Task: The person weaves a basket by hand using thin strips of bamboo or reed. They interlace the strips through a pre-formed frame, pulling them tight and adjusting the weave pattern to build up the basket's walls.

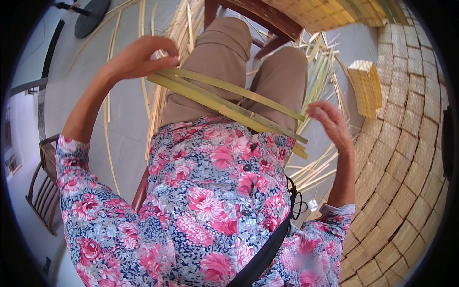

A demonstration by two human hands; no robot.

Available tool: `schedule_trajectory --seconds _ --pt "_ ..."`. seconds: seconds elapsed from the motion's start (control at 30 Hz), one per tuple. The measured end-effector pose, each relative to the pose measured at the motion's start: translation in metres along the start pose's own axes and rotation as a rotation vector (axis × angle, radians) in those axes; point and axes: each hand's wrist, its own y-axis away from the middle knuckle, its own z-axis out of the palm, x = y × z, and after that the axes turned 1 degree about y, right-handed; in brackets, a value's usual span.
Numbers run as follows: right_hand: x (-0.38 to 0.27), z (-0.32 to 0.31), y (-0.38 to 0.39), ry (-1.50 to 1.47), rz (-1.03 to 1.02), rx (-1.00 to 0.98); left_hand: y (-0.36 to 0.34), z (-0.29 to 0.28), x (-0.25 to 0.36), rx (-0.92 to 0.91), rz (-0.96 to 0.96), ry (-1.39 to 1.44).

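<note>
I sit with a bundle of flat green-yellow bamboo strips (224,103) lying across my lap, slanting from upper left to lower right. My left hand (138,57) pinches the upper left ends of the strips with curled fingers. Over at the bundle's lower right end my right hand (330,122) hovers, fingers loosely bent and apart, touching or nearly touching the top strip's tip. My floral shirt fills the lower middle and hides the strips' near side.
Loose bamboo strips (315,76) lie scattered on the grey floor around my legs. A large woven mat (406,158) curves along the right. A small woven block (367,86) stands on it. A wooden chair (45,186) is at the left, a wooden stool frame (267,21) ahead.
</note>
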Motion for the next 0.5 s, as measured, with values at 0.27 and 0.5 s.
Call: schedule_trajectory --seconds 0.27,0.5 --pt "-0.007 0.032 0.01 0.117 0.022 -0.135 0.0 0.002 0.013 -0.164 -0.199 0.259" --pt "-0.027 0.017 0.013 0.306 -0.066 0.123 -0.024 -0.018 0.013 0.015 -0.051 0.115"
